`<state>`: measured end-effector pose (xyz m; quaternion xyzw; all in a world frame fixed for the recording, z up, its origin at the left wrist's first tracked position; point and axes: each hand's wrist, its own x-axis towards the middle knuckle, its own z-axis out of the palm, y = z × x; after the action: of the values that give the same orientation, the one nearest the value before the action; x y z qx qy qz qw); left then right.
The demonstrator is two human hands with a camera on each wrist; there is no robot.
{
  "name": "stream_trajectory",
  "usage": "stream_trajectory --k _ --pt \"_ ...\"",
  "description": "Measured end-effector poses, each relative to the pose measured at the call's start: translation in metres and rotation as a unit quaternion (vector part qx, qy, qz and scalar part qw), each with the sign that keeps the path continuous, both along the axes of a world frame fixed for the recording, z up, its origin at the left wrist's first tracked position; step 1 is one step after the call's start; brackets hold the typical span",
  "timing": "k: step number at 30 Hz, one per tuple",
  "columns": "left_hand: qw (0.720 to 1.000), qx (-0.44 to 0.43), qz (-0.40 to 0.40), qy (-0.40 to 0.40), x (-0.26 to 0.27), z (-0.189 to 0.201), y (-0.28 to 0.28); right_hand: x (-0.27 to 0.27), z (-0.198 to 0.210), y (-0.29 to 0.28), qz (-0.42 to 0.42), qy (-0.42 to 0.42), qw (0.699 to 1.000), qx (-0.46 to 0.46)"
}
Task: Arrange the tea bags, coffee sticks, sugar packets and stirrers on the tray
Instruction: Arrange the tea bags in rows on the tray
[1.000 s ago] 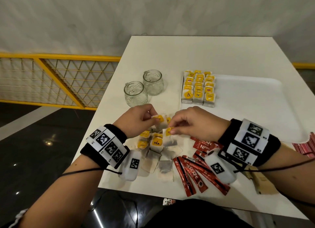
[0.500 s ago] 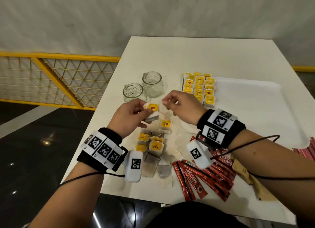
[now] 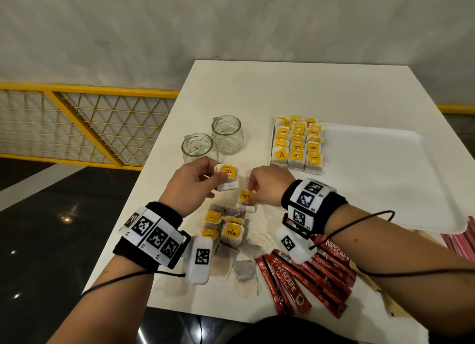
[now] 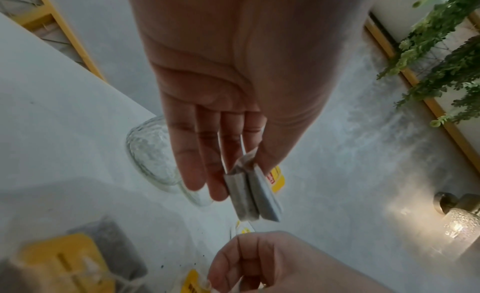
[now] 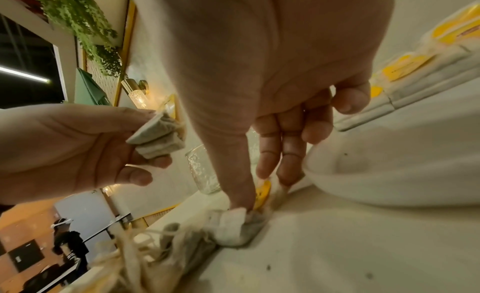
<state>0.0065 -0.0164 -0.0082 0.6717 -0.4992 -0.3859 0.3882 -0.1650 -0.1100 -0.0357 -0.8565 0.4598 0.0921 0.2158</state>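
Note:
My left hand (image 3: 195,186) holds a small stack of tea bags (image 3: 226,177) with a yellow tag above the table, thumb on top and fingers beneath; the left wrist view shows the same stack (image 4: 253,197) edge-on. My right hand (image 3: 262,188) reaches down and pinches a yellow-tagged tea bag (image 3: 245,196) lying on the table, seen up close as a crumpled tea bag (image 5: 239,227). More loose tea bags (image 3: 226,234) lie below both hands. Red coffee sticks (image 3: 303,279) fan out near the front edge. The white tray (image 3: 385,179) carries three rows of tea bags (image 3: 297,144) at its left end.
Two empty glass jars (image 3: 213,141) stand left of the tray, just beyond my left hand. Red packets (image 3: 460,240) peek out past the tray's right front corner. A brown paper item (image 3: 370,279) lies under my right forearm. The table's front edge is close.
My right hand has let go near the left hand's stack and dropped back to a loose tea bag on the table. The left hand has kept its stack raised.

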Motion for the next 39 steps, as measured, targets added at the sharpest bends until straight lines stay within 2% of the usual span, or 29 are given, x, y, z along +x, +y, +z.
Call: stream_trajectory --k 5,11,16,19,23,26,30,35,39 --pt "1.0 0.002 -0.008 -0.002 -0.006 0.001 -0.004 -0.002 -0.001 0.0 0.008 -0.046 0.999 0.005" --pt "1.0 -0.008 0.007 0.014 -0.01 0.004 -0.007 -0.019 0.017 0.003 0.003 -0.147 0.986 0.084" --pt "0.999 -0.036 0.009 0.014 -0.015 0.011 -0.02 -0.063 0.052 -0.025 -0.075 -0.234 0.969 0.014" --pt "0.999 -0.048 -0.002 0.021 -0.023 0.012 -0.03 -0.08 0.054 -0.035 -0.088 -0.16 0.982 -0.036" --pt "0.998 -0.051 -0.028 0.014 -0.033 0.012 -0.036 -0.081 0.033 -0.036 -0.074 -0.127 0.989 0.008" --pt "0.998 -0.05 -0.031 0.019 -0.036 0.009 -0.039 -0.07 0.017 -0.037 -0.069 -0.127 0.989 0.039" --pt "0.999 -0.043 -0.021 0.012 -0.035 0.001 -0.042 -0.06 0.004 -0.045 -0.106 -0.146 0.983 0.02" --pt "0.999 -0.036 -0.018 0.02 -0.031 -0.004 -0.042 -0.053 0.003 -0.059 -0.159 -0.186 0.969 -0.007" --pt "0.999 -0.035 -0.013 0.027 -0.028 -0.008 -0.043 -0.049 0.005 -0.066 -0.162 -0.18 0.97 0.0"
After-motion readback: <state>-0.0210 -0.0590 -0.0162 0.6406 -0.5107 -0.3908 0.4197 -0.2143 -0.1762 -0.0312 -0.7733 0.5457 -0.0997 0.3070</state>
